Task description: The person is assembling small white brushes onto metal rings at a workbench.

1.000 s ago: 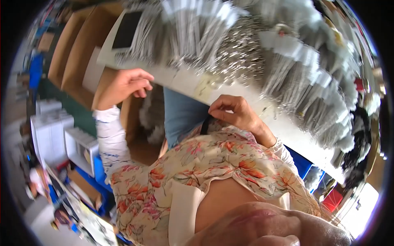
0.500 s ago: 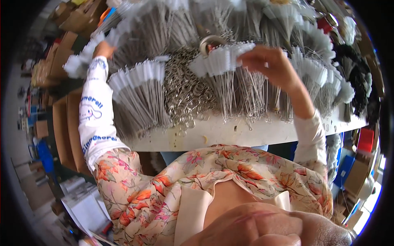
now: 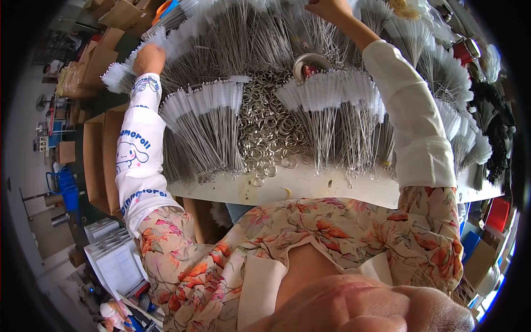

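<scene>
My left hand is at the far left among bunches of small brushes, its fingers curled in. White bristle heads lie against it, and what it grips is hidden. At the top edge my right hand reaches over the back rows of brushes; the frame cuts off part of it, and its grip does not show. Nearer me stand two groups of thin wire-stemmed brushes, a left bunch and a right bunch. Between them spreads a heap of metal rings.
A round ring-shaped roll sits behind the rings. The white table's front edge runs just before my body. Black brushes are at the right. An open cardboard box stands left of the table, above a white rack.
My right hand has moved away from the near right bunch, up and left to the far rows. My left hand stays among the left brushes, now more curled. The whole view has shifted slightly.
</scene>
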Available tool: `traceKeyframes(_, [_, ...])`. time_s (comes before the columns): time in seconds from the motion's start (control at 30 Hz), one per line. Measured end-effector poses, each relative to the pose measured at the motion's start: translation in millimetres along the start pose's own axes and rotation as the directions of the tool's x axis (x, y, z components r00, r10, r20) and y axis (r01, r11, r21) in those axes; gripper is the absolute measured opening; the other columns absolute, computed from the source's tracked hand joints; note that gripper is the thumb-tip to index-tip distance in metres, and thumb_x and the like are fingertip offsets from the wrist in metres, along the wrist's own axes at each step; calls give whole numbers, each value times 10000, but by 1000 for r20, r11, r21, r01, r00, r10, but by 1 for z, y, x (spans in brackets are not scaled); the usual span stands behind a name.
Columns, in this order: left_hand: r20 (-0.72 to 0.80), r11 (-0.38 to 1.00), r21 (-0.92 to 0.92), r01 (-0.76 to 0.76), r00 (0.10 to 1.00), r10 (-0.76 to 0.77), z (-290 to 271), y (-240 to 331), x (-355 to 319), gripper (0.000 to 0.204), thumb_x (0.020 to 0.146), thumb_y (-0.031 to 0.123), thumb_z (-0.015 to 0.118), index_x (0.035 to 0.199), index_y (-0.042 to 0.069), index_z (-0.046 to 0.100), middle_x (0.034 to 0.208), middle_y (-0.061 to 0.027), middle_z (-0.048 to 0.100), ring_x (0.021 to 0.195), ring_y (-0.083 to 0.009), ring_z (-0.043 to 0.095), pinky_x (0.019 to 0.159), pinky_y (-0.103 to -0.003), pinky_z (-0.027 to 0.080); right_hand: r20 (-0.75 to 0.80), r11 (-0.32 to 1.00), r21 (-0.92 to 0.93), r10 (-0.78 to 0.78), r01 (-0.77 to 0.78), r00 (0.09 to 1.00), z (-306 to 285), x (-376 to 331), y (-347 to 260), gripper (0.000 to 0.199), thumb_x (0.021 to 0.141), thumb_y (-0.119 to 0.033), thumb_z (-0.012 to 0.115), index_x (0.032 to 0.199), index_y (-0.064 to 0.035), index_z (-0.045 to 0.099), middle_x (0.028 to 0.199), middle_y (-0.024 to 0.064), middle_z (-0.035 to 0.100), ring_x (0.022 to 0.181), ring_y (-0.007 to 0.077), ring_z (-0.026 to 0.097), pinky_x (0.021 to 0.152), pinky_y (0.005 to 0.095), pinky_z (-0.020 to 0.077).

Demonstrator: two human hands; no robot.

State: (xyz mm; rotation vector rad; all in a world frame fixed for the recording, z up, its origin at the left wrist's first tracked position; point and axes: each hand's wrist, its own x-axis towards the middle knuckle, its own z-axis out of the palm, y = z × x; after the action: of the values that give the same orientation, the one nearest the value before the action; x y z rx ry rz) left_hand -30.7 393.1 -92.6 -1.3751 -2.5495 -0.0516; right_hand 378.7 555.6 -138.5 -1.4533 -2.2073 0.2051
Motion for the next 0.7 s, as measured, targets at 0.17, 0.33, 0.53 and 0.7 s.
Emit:
traceKeyframes(0.17, [-563,735,-567,-371,826,-18,-7,-18,33,286,867,360,504,996,116,580,796,-91,675,685,-293,649,607,-421,501,-375,900,403,-2,165,927,-69,3,-16,207,803,-249,642,770,-44,634,637,75,597,565,138,560,543,312,475])
traceKeyframes(0.33, [289,703,-711,-1,911,293,-5,66,-5,379,770,419,668,680,55,608,546,13,519,402,-91,409,392,-261,309,-383,733,653,105,189,918,-125,-24,32,129,869,-124,535,794,-24,568,643,62,578,545,145,566,477,294,443])
traceKeyframes(0.53, [297,634,-773,17,893,338,-3,74,-13,186,787,194,649,724,21,620,700,-61,662,488,-97,499,439,-277,363,-227,993,102,76,-54,971,-75,-49,103,151,653,-154,623,692,-9,645,683,167,627,635,318,610,596,414,473])
traceKeyframes(0.7, [-11,539,-828,-154,966,259,-22,73,-3,95,840,107,566,867,18,588,749,-103,678,476,-101,483,525,-240,388,-198,970,139,224,-199,954,-53,-49,85,238,678,-238,651,774,-21,660,757,185,645,726,342,632,656,423,502])
